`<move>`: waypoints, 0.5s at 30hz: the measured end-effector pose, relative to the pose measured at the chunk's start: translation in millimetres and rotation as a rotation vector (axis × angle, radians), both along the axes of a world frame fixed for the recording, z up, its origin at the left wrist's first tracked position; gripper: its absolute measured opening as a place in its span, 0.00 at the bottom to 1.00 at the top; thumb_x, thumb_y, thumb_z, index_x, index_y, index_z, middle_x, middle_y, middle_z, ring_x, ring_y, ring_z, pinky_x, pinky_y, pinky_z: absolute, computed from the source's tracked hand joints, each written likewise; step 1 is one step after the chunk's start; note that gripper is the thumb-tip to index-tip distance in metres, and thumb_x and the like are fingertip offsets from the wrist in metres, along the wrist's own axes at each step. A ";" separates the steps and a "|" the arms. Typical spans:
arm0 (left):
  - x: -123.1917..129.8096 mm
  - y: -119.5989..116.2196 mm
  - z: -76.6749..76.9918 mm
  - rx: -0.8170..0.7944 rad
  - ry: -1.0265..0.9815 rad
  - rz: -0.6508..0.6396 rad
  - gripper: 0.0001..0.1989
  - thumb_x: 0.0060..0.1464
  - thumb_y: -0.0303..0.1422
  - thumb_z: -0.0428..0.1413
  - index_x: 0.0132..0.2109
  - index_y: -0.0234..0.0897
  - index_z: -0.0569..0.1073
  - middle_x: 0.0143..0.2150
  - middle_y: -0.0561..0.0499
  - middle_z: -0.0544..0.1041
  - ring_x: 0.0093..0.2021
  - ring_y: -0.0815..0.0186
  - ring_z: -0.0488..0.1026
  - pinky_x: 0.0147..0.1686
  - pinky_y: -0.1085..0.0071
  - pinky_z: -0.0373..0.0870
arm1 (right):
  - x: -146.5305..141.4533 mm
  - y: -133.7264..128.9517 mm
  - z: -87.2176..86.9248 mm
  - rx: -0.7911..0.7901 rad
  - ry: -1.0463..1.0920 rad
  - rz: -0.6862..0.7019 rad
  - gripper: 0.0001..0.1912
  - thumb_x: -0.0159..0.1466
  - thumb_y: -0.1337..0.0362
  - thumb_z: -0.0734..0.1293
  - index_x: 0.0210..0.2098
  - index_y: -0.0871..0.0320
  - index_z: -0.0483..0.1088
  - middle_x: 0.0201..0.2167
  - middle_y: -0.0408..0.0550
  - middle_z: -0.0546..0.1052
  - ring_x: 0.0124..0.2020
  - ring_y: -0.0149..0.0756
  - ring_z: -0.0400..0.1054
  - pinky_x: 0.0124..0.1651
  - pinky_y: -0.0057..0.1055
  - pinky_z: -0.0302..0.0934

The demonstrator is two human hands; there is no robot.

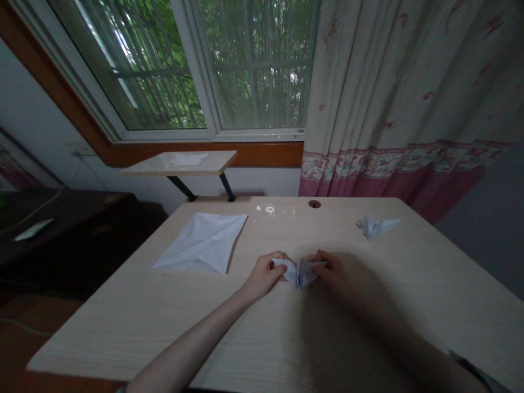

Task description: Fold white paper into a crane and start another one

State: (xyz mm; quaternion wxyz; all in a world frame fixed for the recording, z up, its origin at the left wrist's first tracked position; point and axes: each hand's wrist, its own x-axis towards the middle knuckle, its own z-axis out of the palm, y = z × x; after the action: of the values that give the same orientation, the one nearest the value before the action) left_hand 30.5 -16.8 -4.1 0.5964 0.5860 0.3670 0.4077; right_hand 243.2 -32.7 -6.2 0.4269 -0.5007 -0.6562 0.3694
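Between my two hands is a small folded white paper figure [298,274], with two wings spread out to the sides and a narrow pleated middle. My left hand [268,274] pinches its left wing, the thumb on top. On the other side my right hand [329,273] grips the right wing between thumb and fingers. The figure is close above the desk top; whether it touches the wood I cannot tell. A second folded paper figure, like a crane [374,226], lies farther back on the right.
A creased white paper sheet [202,243] lies on the pale wooden desk [229,333], left of my hands. Behind it stands a raised shelf [153,164] on black legs, with white paper [188,159] on it. A round cable hole [314,204] is near the back edge. A curtain [368,109] hangs behind.
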 end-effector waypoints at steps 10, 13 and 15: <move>-5.8 12.7 -2.1 -0.023 -0.063 0.191 0.22 0.48 0.50 0.64 0.29 0.34 0.71 0.28 0.52 0.72 0.32 0.65 0.71 0.36 0.69 0.69 | 5.8 8.6 6.9 -0.217 0.313 0.006 0.11 0.59 0.54 0.68 0.24 0.52 0.69 0.24 0.43 0.75 0.28 0.40 0.71 0.35 0.36 0.66; -10.6 18.3 -3.0 0.047 -0.022 0.236 0.18 0.49 0.46 0.65 0.34 0.32 0.77 0.34 0.49 0.76 0.37 0.64 0.71 0.39 0.70 0.67 | 10.7 12.9 5.7 -0.176 0.260 -0.028 0.14 0.59 0.52 0.68 0.24 0.53 0.70 0.23 0.43 0.74 0.28 0.39 0.70 0.36 0.35 0.64; -13.7 21.3 -4.3 0.089 0.011 0.294 0.17 0.49 0.44 0.65 0.36 0.33 0.78 0.37 0.47 0.76 0.38 0.63 0.71 0.39 0.71 0.66 | 14.9 15.9 5.6 -0.174 0.220 -0.063 0.15 0.57 0.50 0.68 0.24 0.54 0.71 0.23 0.43 0.74 0.28 0.38 0.69 0.35 0.34 0.63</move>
State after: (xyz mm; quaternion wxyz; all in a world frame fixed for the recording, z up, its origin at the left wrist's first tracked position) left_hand 16.8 4.5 -8.5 0.5019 0.5540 0.4335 0.5033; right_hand 258.0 -16.8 -0.6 0.4627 -0.5126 -0.5547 0.4641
